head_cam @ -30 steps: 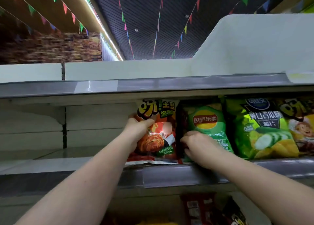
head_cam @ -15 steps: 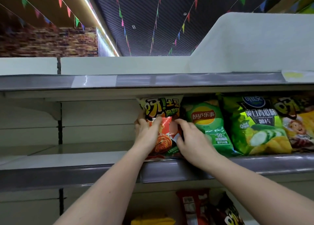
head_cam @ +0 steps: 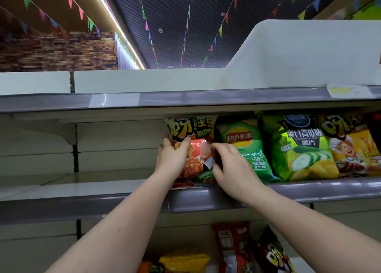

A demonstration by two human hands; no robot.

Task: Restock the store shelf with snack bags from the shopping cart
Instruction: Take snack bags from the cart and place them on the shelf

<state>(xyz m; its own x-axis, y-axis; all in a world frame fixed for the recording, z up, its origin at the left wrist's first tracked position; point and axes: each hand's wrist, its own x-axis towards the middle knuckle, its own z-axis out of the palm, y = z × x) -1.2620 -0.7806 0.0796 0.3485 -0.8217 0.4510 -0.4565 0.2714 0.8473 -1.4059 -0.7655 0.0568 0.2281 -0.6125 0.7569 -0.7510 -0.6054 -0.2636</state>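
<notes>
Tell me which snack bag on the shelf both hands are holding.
The red-orange bag at the left end of the row: left hand and right hand grip its sides. The green bags beside it stand untouched.

Shelf (head_cam: 309, 192): bare room left of red bag (head_cam: 195, 149); right side packed w/ bags.

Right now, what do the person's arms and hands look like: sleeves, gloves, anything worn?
Both forearms are bare as far as the frame shows, with no sleeve in view. The left hand and right hand wear no gloves. No watch, bracelet or ring is visible on either wrist or on the fingers that show. No markings or straps can be seen.
</notes>
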